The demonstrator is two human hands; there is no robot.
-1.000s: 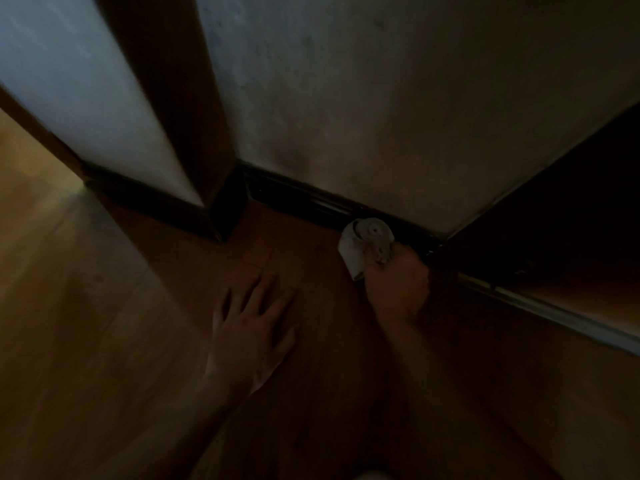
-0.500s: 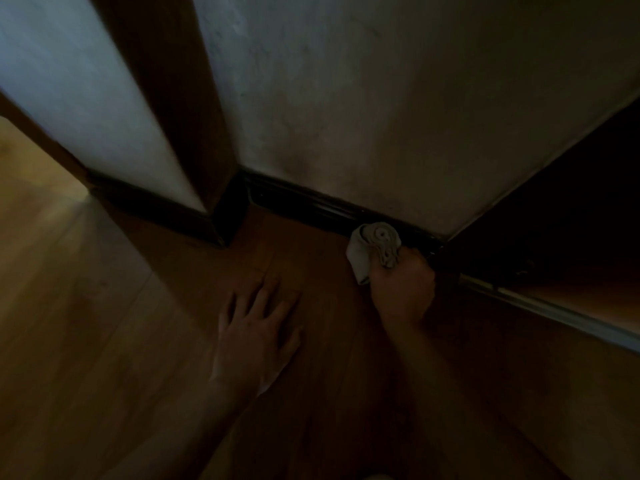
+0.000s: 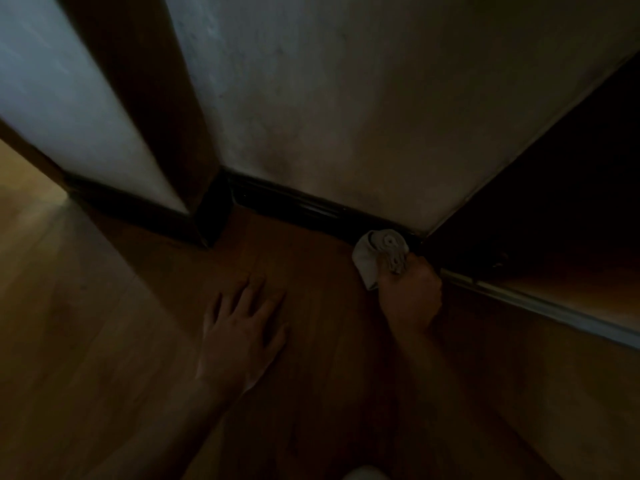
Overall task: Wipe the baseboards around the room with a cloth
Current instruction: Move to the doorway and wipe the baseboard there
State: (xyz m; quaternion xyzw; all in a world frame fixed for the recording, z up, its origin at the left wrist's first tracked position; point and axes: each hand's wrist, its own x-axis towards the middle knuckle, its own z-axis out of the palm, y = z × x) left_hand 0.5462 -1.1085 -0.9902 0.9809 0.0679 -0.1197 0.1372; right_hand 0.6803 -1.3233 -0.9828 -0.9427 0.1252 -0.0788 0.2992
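A dark baseboard [image 3: 298,206] runs along the foot of the pale wall, from the brown door frame at the left to a dark opening at the right. My right hand [image 3: 410,294] is closed around a bunched white cloth [image 3: 375,254], which presses against the right end of that baseboard. My left hand [image 3: 242,327] lies flat on the wooden floor with its fingers spread, well left of the cloth and holding nothing. The room is dim and details are faint.
A brown door frame [image 3: 166,126] stands at the left with another stretch of baseboard [image 3: 128,206] beyond it. At the right a metal floor track [image 3: 540,303] edges a dark recess [image 3: 561,202]. Wooden floor [image 3: 86,323] spreads to the left and near me.
My right hand has slid the cloth to the right along the baseboard, reaching its end by the dark opening. My left hand has stayed planted on the floor.
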